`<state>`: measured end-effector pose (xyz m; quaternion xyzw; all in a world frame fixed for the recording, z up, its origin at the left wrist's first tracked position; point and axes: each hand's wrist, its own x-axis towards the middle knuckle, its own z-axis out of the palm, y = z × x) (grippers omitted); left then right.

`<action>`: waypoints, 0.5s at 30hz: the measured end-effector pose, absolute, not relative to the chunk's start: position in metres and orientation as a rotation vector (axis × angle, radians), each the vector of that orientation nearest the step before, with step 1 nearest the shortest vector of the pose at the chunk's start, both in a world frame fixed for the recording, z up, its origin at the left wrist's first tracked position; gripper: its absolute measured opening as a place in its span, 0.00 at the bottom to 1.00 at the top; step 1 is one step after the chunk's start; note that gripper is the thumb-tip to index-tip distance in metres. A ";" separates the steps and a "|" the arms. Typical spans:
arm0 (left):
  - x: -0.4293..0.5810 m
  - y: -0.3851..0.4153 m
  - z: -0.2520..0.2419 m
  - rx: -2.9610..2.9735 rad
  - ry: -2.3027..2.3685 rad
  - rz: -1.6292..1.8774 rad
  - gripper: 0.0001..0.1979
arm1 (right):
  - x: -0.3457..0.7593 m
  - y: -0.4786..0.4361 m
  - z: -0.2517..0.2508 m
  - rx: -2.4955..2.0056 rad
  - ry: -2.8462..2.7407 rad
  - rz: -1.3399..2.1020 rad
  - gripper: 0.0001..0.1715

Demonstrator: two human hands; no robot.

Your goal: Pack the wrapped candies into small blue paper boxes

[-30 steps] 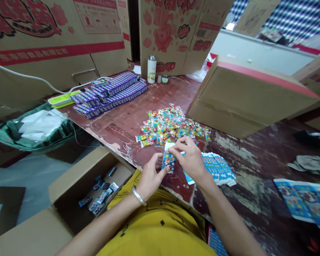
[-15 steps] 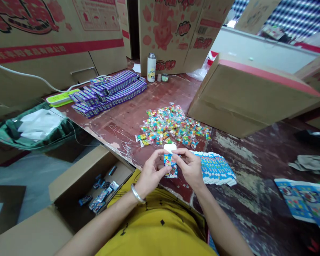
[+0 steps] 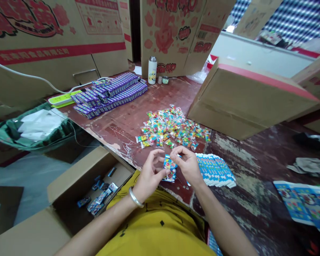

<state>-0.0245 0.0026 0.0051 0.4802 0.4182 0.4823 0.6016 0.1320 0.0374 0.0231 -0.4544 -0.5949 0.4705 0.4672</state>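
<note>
A small blue printed candy box (image 3: 170,171) is held upright in front of my body, over the table's near edge. My left hand (image 3: 151,173) grips it from the left, with the thumb across its front. The fingers of my right hand (image 3: 187,164) are closed at the box's top right corner and cover part of its upper end. Just beyond my hands lies a heap of small clear candy packets (image 3: 173,126) with colourful sweets. To the right of my right hand is a fanned row of flat blue boxes (image 3: 216,170) with white edges.
Purple boxes (image 3: 109,93) are stacked at the back left beside a green power strip (image 3: 62,99). A white bottle (image 3: 152,71) stands behind. At lower left, an open carton (image 3: 77,177) holds several small boxes. A large tilted carton (image 3: 242,99) occupies the right; blue printed sheets (image 3: 304,202) lie nearer.
The white flap that stood up from the candy box's top no longer shows. My right fingers have moved in over the top, and my left fingers have lifted slightly off the upper edge.
</note>
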 end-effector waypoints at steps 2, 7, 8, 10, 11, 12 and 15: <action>-0.027 0.001 0.005 1.199 1.030 1.118 0.27 | 0.132 0.040 0.027 -1.191 -1.446 1.202 0.12; -0.033 -0.001 0.006 1.314 1.026 1.049 0.30 | 0.132 0.047 0.029 -1.267 -1.398 1.293 0.15; -0.034 -0.001 0.006 1.313 1.012 1.041 0.30 | 0.132 0.048 0.029 -1.262 -1.392 1.305 0.14; -0.036 -0.001 0.006 1.296 0.980 1.037 0.30 | 0.132 0.048 0.030 -1.252 -1.414 1.288 0.14; -0.037 -0.001 0.006 1.281 0.961 1.036 0.30 | 0.131 0.047 0.030 -1.245 -1.437 1.249 0.14; -0.038 -0.001 0.006 1.262 0.940 1.033 0.29 | 0.131 0.045 0.030 -1.235 -1.464 1.196 0.14; -0.039 -0.002 0.005 1.192 0.902 1.026 0.25 | 0.126 0.033 0.028 -1.199 -1.559 1.018 0.14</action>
